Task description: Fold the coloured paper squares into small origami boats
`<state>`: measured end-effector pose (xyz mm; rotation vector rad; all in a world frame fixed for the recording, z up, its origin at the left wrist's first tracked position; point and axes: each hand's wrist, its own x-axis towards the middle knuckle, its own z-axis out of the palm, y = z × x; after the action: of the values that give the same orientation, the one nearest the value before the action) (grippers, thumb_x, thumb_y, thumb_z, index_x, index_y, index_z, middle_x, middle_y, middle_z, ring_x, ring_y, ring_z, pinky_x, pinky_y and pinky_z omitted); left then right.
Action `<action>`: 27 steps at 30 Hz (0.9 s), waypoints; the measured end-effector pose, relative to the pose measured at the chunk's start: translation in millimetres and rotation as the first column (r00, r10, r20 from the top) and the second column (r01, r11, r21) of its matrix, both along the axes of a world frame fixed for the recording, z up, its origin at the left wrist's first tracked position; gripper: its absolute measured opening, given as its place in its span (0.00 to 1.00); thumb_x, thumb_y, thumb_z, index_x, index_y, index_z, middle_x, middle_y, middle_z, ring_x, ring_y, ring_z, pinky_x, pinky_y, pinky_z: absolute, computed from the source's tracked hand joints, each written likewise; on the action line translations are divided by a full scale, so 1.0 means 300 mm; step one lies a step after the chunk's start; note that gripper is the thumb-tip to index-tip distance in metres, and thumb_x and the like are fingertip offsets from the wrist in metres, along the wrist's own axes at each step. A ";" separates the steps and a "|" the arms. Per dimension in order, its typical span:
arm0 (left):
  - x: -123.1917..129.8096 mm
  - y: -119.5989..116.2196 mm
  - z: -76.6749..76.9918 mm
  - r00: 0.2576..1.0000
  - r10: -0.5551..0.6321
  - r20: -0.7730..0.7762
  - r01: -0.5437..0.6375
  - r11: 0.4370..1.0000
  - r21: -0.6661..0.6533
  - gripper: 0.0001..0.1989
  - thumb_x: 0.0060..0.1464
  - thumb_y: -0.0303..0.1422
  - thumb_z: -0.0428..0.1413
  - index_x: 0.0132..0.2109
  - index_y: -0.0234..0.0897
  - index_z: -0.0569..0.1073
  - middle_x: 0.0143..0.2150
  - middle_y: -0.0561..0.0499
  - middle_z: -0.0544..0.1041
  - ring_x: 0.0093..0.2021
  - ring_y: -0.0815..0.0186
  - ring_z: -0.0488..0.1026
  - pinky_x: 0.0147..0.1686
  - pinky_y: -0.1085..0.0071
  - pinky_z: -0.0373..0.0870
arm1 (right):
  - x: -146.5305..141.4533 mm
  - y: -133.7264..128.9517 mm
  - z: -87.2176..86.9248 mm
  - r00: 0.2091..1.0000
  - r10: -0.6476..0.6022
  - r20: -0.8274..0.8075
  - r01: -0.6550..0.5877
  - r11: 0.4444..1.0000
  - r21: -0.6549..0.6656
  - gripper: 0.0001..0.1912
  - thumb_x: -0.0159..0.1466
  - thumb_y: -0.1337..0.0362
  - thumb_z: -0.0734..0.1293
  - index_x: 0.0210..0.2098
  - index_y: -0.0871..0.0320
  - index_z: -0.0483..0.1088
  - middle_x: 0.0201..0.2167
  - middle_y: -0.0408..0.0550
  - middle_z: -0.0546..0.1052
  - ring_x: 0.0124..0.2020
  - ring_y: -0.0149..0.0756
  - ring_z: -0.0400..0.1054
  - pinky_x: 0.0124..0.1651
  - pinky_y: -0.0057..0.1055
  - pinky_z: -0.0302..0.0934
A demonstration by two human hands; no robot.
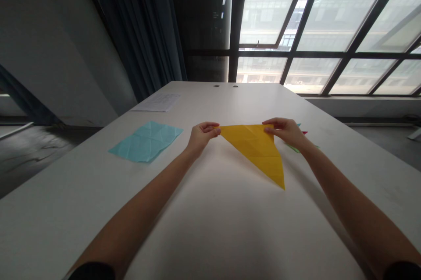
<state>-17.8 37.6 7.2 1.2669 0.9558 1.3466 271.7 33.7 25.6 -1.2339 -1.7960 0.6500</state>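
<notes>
A yellow sheet of paper [258,146], folded into a triangle with faint crease lines, hangs above the white table. My left hand [201,136] pinches its left corner between thumb and fingers. At the upper right corner, my right hand [285,130] grips it the same way. The top edge runs nearly straight between both hands, and the lowest point dangles toward me on the right. To the left of my left hand lies a light blue creased sheet of paper [148,140], opened out flat. Behind my right hand, green and red paper pieces [294,148] show only in part.
The long white table [210,227] stretches away toward the windows [315,12]. A printed sheet [158,102] lies at its far left edge. Two round holes [216,86] sit near the far end. A dark blue curtain [141,26] hangs beyond the left side.
</notes>
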 end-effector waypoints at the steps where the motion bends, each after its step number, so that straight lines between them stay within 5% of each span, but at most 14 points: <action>1: -0.001 0.003 -0.002 1.000 0.018 0.023 -0.017 1.000 -0.014 0.20 0.34 0.37 0.65 0.36 0.29 0.74 0.28 0.49 0.77 0.28 0.70 0.72 0.36 0.68 0.70 | -0.001 -0.002 0.001 1.000 0.000 -0.006 0.000 1.000 0.001 0.20 0.50 0.52 0.69 0.39 0.57 0.74 0.37 0.50 0.77 0.38 0.40 0.70 0.42 0.40 0.65; 27: -0.018 0.004 -0.003 0.992 0.063 -0.106 -0.056 0.996 0.067 0.18 0.33 0.35 0.66 0.34 0.31 0.76 0.30 0.47 0.78 0.31 0.67 0.73 0.37 0.69 0.70 | 0.016 0.005 -0.007 1.000 -0.015 0.003 0.015 1.000 -0.001 0.19 0.52 0.53 0.68 0.41 0.55 0.74 0.39 0.48 0.77 0.41 0.42 0.71 0.46 0.39 0.65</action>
<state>-23.1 38.8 6.2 1.3811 1.0398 1.3755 276.5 35.3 23.5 -1.2480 -1.7873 0.6406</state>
